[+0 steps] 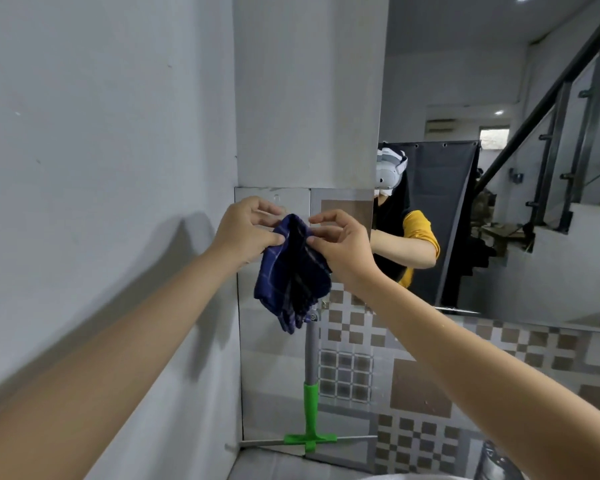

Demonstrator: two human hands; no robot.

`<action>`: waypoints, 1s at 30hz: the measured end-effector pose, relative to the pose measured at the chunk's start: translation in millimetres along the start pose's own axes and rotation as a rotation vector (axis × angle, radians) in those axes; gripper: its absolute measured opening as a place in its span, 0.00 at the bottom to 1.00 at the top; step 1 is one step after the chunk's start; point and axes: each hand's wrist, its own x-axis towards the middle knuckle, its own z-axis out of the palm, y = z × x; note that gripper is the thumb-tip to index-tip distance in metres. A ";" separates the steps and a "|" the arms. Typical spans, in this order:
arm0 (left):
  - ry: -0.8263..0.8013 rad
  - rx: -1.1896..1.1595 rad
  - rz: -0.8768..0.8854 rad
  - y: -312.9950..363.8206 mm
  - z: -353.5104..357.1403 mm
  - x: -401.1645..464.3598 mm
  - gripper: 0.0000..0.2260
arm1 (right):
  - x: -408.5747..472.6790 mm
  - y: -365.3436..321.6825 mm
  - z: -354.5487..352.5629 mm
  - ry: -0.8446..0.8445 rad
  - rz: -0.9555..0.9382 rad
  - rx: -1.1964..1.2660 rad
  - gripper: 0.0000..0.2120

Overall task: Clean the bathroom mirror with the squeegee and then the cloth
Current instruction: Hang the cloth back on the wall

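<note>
You are pinching the dark blue checked cloth (293,271) with both your left hand (245,230) and right hand (343,247), fingers closing on its top edge, cloth hanging before the corner tiles, the green-and-grey squeegee (310,403) hanging below, mirror (499,98) standing at right.

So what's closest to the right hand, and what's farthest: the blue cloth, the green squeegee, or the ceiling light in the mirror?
1. The blue cloth: pinched in the right hand, just to its left.
2. The green squeegee: below the hand, standing against the tiled wall.
3. The ceiling light: up and to the right, only a reflection in the mirror.
</note>
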 end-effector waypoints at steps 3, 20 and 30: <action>0.126 0.209 0.127 -7.6 -5.0 10.5 0.09 | 19.6 -0.1 -4.0 0.052 -0.207 -0.383 0.11; 0.187 0.545 0.338 -24.6 -1.5 82.5 0.10 | 98.8 -4.5 10.5 -0.148 -0.456 -1.187 0.25; 0.160 0.495 0.234 -34.7 -0.6 74.4 0.13 | 90.2 10.5 20.2 -0.169 -0.237 -0.969 0.23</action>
